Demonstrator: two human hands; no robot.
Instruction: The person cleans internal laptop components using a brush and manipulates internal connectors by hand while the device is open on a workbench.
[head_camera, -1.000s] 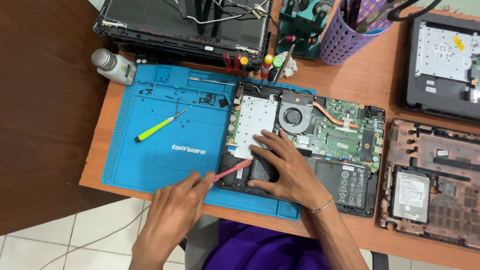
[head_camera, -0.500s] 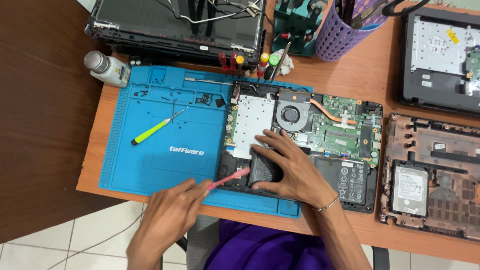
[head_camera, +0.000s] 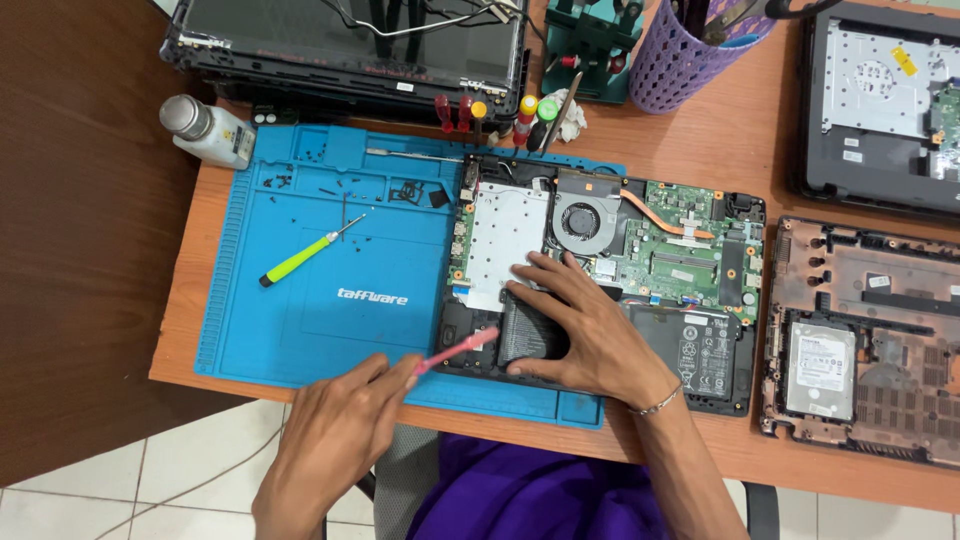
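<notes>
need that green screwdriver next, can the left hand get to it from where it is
Probably yes: the green screwdriver lies alone on the blue mat, with nothing between. But the left hand is holding a pink tool, so it must set that down first.

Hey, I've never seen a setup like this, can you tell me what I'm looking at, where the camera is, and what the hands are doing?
The camera sits on a person's head and looks down at a wooden desk. No machine here: both are the person's own bare hands. The left hand holds a pink pry tool, its tip at the front edge of an opened laptop with its fan and green circuit board exposed. The right hand lies flat on a black part inside it. The laptop rests partly on a blue work mat, where a green screwdriver and small screws lie. Other dismantled laptop parts sit around, such as a base with a hard drive.
</notes>
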